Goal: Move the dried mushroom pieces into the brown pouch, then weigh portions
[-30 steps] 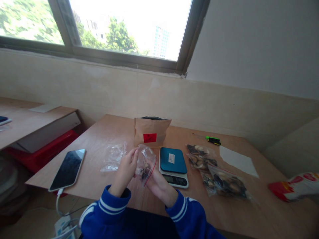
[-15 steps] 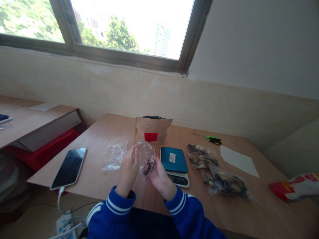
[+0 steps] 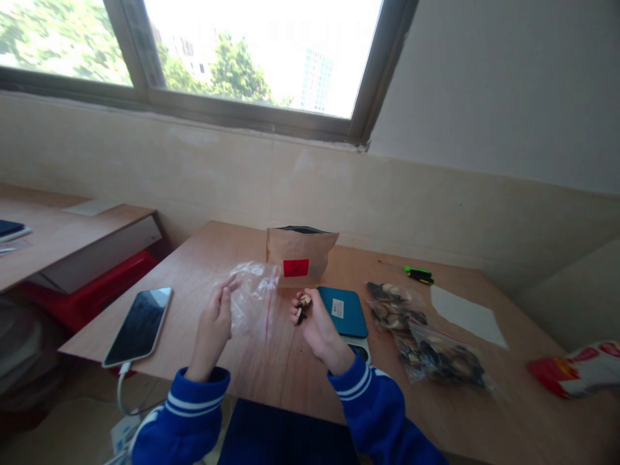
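My left hand (image 3: 216, 323) is closed on a clear zip bag (image 3: 252, 303) with a red seal strip, which looks empty. My right hand (image 3: 317, 326), palm up and fingers curled, holds several small dark-and-cream dried pieces (image 3: 303, 307) that look like dried mushroom. Just behind the right hand is a kitchen scale with a blue top (image 3: 345, 310), partly covered by the wrist. A brown paper pouch (image 3: 317, 255) with a red label stands upright with its top open, beyond both hands.
Filled zip bags of dried slices (image 3: 443, 355) lie right of the scale. Behind them are a green-and-black screwdriver (image 3: 419, 274) and a white sheet (image 3: 465, 315). A red-and-white packet (image 3: 576, 368) lies far right. A phone (image 3: 139, 326) on a cable lies near the left edge.
My left hand has moved left with the zip bag, away from my right hand. The dried pieces that were in the bag are now in my right hand.
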Demonstrator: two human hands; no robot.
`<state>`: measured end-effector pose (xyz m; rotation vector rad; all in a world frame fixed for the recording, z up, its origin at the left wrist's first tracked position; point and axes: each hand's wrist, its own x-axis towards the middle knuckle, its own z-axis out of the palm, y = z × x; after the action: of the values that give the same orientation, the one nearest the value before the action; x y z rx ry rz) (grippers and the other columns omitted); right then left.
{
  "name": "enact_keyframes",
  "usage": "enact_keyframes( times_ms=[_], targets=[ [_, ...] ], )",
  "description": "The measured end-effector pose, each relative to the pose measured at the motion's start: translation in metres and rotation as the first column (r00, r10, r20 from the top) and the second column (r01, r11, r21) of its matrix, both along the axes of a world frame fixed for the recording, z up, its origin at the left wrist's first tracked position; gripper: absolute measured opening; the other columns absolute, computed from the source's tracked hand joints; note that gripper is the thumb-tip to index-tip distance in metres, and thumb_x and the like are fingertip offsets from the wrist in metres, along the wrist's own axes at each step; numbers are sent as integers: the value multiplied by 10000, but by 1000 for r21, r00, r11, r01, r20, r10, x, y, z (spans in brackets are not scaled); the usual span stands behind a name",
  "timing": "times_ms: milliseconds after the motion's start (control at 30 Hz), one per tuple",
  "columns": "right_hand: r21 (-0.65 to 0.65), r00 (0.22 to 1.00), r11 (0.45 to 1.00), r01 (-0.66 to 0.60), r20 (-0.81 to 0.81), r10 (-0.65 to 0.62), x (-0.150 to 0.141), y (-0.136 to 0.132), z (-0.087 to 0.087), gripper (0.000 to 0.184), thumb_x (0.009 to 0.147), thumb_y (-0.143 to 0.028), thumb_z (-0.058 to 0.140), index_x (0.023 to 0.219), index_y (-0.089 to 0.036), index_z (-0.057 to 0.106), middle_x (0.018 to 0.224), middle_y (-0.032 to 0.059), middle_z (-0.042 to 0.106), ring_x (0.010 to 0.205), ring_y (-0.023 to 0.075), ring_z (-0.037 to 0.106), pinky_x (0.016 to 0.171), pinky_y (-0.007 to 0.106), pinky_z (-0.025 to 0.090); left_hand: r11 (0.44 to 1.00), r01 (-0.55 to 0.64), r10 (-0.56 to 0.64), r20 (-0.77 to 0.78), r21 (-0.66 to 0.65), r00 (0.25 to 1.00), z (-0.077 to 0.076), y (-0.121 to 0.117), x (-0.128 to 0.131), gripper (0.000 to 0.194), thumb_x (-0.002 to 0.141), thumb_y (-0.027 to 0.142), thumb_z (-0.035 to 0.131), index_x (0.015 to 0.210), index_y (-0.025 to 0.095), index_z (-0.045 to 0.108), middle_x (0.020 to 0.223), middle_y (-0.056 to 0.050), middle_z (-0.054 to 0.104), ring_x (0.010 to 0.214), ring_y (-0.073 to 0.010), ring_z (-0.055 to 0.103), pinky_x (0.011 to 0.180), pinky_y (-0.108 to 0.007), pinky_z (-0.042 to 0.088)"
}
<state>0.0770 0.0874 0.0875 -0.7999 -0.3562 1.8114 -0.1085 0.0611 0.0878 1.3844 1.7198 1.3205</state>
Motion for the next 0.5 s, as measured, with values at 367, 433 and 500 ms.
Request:
enact_keyframes(
  times_ms=[367, 433, 500],
  targets=[
    [65, 999, 997, 41, -2, -41, 26, 3, 19, 145, 766, -288, 605, 691, -175, 554, 609, -24, 526, 533, 100, 503, 503, 221, 402, 938, -345, 304, -560, 33, 771, -38, 36, -58, 558, 883, 300, 328, 1309, -19, 494, 1304, -304, 531, 1223, -410, 512, 1006, -565, 387],
    [68, 998, 996, 57, -16, -56, 29, 4, 23, 138, 776, -279, 603, 695, -176, 558, 611, -20, 530, 541, 104, 507, 507, 221, 409, 952, -275, 301, -587, 135, 752, -35, 34, -48, 555, 911, 317, 304, 1366, 37, 455, 1417, -268, 443, 1289, -382, 462, 1034, -533, 381],
    [64, 997, 995, 73, -33, -71, 32, 7, 28, 135, 787, -267, 599, 695, -176, 558, 611, -17, 534, 543, 104, 505, 507, 216, 411, 979, -137, 200, -613, 150, 765, -34, 32, -35, 527, 939, 333, 278, 1376, 105, 465, 1458, -217, 426, 1321, -344, 441, 1046, -502, 384]
  ],
)
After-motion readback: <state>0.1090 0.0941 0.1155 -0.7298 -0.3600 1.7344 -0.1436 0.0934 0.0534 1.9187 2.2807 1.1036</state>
